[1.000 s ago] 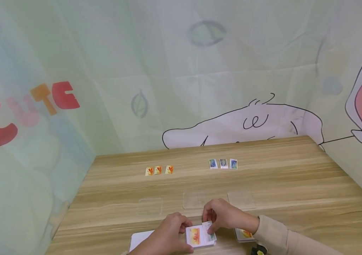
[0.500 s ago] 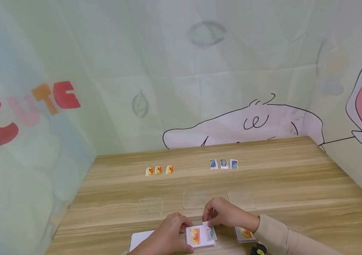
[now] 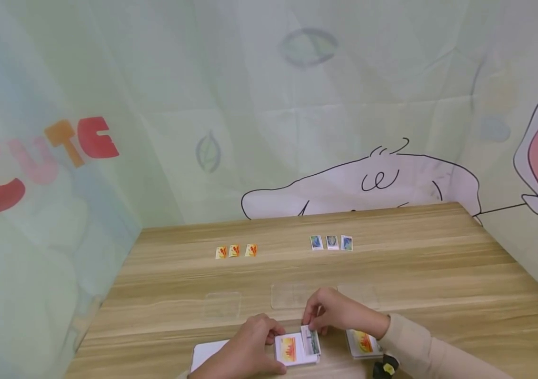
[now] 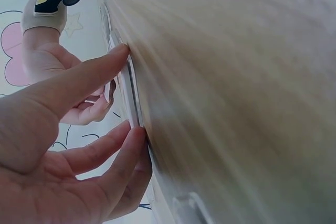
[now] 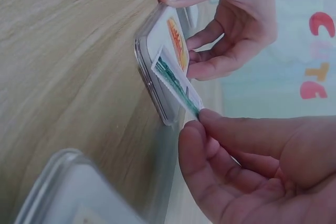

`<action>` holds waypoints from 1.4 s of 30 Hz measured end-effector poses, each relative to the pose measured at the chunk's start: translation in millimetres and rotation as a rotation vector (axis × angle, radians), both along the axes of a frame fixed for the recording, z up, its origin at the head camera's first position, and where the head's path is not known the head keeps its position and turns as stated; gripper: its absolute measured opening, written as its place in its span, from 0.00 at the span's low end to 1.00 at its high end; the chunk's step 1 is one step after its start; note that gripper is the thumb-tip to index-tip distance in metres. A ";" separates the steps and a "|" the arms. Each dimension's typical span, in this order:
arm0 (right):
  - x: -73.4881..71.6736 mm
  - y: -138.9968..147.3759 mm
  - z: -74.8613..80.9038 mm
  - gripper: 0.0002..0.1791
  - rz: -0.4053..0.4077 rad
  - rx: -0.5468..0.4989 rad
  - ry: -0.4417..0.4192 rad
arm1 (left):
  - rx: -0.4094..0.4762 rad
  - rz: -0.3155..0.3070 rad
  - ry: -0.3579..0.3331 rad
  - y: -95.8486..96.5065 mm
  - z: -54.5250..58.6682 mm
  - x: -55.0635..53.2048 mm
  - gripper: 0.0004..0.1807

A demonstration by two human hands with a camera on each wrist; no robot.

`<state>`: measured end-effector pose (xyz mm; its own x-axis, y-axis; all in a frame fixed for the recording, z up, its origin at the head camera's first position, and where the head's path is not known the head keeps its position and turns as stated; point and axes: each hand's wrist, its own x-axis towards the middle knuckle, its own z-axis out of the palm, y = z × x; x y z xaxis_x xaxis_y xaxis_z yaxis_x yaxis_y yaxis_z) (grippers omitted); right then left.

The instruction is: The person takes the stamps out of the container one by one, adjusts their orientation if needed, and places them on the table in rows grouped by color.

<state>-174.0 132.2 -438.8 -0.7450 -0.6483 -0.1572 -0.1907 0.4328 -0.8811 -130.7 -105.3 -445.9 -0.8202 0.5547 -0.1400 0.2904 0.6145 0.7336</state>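
My left hand (image 3: 252,345) holds a small clear plastic case (image 5: 157,35) at the table's near edge, thumb on one side and fingers on the opposite side. Inside lie white pieces, with an orange stamp (image 3: 289,349) on top at the left. Between thumb and forefinger, my right hand (image 3: 337,313) pinches a white-edged stamp with a green picture (image 5: 176,85) by one end. That stamp is tilted over the right part of the case; its far end is at or just above the white surface, I cannot tell which.
Similar cases flank this one, a white-topped one (image 3: 205,353) at left and an orange-stamped one (image 3: 362,355) at right. Beyond lie three clear lids (image 3: 222,305). Further back are three orange stamps (image 3: 234,251) and three blue stamps (image 3: 331,242) in rows. A printed curtain (image 3: 179,105) stands behind the table.
My right fingers have shifted to the far end of the green stamp. The stamp has gone from lying flat to being tilted up. My left hand has stayed on the case.
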 end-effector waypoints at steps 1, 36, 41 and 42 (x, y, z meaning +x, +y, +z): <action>0.0 0.7 -0.1 0.07 -0.002 -0.005 -0.011 | 0.001 -0.001 0.005 0.0 -0.4 0.1 0.27; -11.7 20.5 11.1 0.04 -0.070 -0.110 -0.131 | -0.006 -0.002 0.021 0.3 -0.9 -0.9 0.27; -14.6 24.9 15.1 0.03 -0.081 -0.099 -0.127 | -0.013 -0.001 0.011 0.7 -0.7 -1.3 0.27; -15.5 26.0 14.9 0.03 -0.081 -0.097 -0.123 | -0.014 -0.001 0.011 0.7 -0.6 -1.3 0.27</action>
